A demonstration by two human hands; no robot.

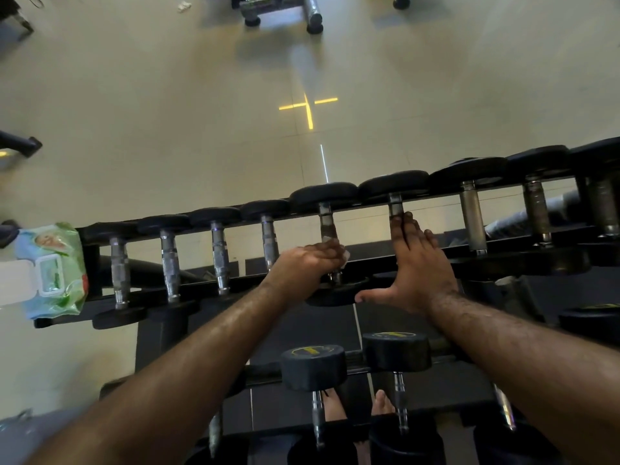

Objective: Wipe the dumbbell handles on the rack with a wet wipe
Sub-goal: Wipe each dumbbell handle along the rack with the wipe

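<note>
Two hands on rack, left hand point(307, 263) fingers clamping wipe point(345, 257) round handle point(327, 223), right hand point(414, 263) fingers straight.

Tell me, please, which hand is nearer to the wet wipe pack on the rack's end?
Left. The left hand grips a handle nearer the wet wipe pack; the right hand rests farther along.

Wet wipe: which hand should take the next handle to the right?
Left. The left hand already grips the wet wipe round one dumbbell handle. The right hand lies flat, fingers straight, on the neighbouring handle and holds no wipe, so it probably only steadies.
</note>
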